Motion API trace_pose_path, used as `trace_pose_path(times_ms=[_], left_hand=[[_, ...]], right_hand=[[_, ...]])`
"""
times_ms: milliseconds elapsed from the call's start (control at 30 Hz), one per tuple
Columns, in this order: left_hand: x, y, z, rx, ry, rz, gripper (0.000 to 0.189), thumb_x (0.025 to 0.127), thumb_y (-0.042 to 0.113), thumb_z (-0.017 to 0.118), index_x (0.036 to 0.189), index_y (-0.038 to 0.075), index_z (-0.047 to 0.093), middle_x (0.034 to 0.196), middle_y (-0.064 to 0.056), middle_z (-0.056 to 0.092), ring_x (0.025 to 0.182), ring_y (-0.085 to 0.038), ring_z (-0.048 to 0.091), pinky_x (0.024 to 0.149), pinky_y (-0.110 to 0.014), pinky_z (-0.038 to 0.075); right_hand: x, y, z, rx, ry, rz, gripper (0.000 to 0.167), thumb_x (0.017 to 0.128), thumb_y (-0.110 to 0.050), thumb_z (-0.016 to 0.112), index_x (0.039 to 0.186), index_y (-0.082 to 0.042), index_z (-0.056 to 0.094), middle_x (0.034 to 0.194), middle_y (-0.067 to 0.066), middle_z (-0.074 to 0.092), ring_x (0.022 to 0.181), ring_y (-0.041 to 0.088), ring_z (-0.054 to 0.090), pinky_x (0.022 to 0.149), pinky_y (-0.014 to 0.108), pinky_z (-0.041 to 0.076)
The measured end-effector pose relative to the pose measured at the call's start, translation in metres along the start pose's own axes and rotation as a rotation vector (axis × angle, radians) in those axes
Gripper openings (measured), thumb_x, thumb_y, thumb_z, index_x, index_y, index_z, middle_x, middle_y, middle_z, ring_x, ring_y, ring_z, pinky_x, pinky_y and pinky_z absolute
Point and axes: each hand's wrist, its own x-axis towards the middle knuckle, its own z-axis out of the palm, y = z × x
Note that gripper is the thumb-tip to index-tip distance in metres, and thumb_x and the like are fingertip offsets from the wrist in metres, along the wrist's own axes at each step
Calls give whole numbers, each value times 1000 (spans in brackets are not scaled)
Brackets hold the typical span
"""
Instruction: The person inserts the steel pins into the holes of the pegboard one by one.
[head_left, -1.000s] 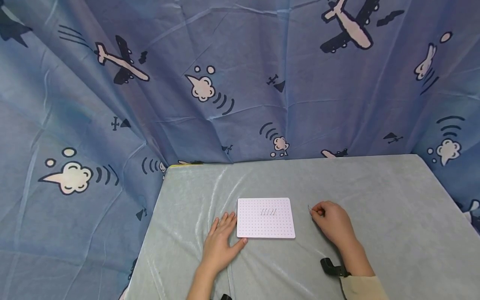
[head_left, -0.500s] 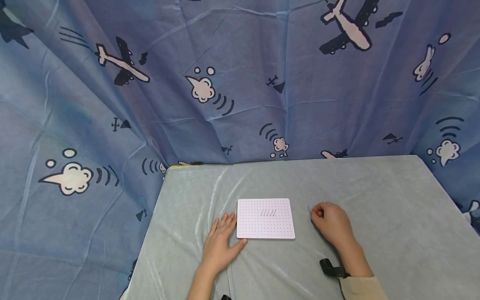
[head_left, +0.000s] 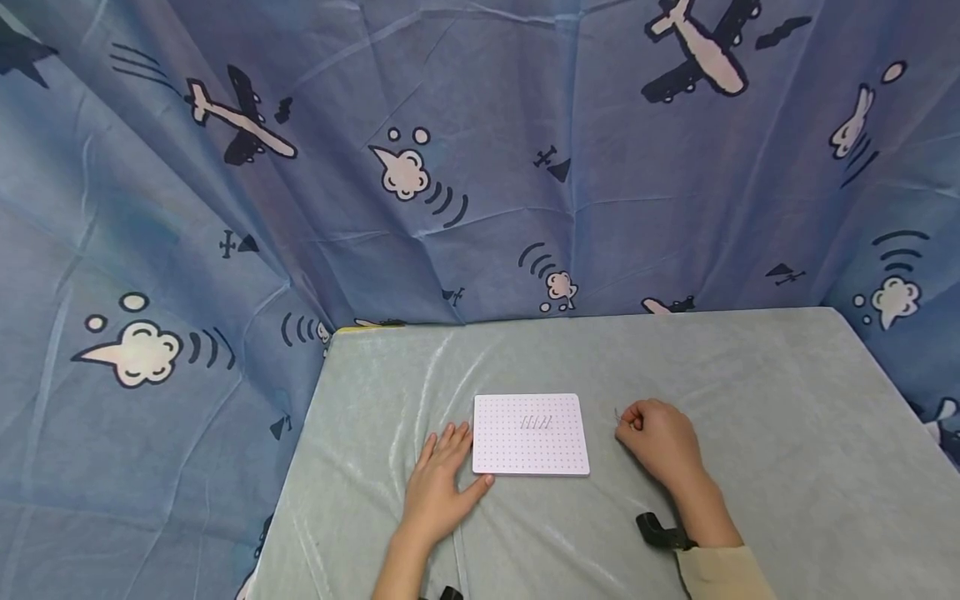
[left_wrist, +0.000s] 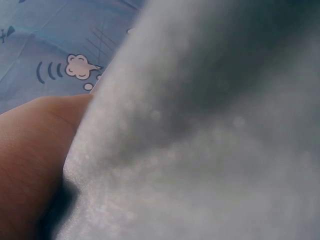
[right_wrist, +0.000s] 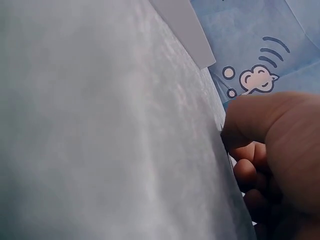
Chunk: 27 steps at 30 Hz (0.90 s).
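A white pegboard (head_left: pixel 531 454) with a grid of small holes lies on the table in the head view. Several thin metal pins (head_left: pixel 536 422) stand slanted in a row in its upper middle. My left hand (head_left: pixel 438 492) rests with spread fingers at the board's left side, the thumb at its lower left corner. To the right of the board, my right hand (head_left: pixel 660 442) pinches a thin, silvery pin-like piece (head_left: pixel 618 414) between thumb and forefinger, its tip poking out to the left. In the right wrist view the curled fingers (right_wrist: pixel 245 172) hide most of that piece.
A pale grey-green velvety cloth (head_left: pixel 720 358) covers the table. Behind and to the left hangs a blue curtain (head_left: pixel 495 183) printed with airplanes and clouds. A black wrist camera (head_left: pixel 660 533) sits by the right wrist.
Both hands and the board stay practically in place. The right fingers shift slightly on the thin piece, and less of it shows past the fingertips. The head view tilts a little.
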Motion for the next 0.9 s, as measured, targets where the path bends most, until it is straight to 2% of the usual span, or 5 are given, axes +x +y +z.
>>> trace_pose_path(times_ms=[200, 367, 533, 733, 900], left_hand=[[1, 1, -1, 5, 0, 2, 84, 97, 62, 74, 161, 11, 55, 171, 1, 45, 163, -17, 31, 137, -41, 12], [1, 1, -1, 2, -1, 5, 84, 97, 61, 74, 161, 11, 55, 171, 2, 45, 163, -16, 30, 137, -40, 11], [0, 1, 0, 8, 3, 4, 84, 97, 61, 75, 161, 10, 55, 171, 1, 45, 163, -17, 31, 137, -41, 12], [0, 0, 0, 15, -5, 1, 84, 97, 62, 73, 161, 11, 55, 171, 2, 45, 163, -16, 30, 137, -40, 11], [-1, 0, 1, 10, 8, 7, 83, 97, 62, 74, 160, 11, 56, 170, 1, 46, 163, -17, 31, 137, -41, 13]], right_hand=[[0, 1, 1, -22, 12, -28, 7, 85, -10, 73, 80, -9, 68, 73, 2, 57, 68, 23, 52, 63, 40, 45], [-1, 2, 0, 0, 23, -45, 8, 91, -10, 73, 84, -7, 69, 76, 2, 58, 69, 22, 52, 64, 38, 46], [-2, 0, -4, -10, -3, -42, 11, 94, -11, 75, 85, -7, 71, 77, 2, 59, 69, 21, 52, 64, 38, 47], [-1, -3, -5, -35, -38, -25, 14, 92, -11, 73, 80, -10, 67, 74, 2, 57, 66, 21, 51, 60, 36, 44], [-2, 0, -4, 15, -19, -30, 10, 93, -10, 72, 83, -9, 68, 75, 1, 59, 67, 20, 52, 61, 35, 44]])
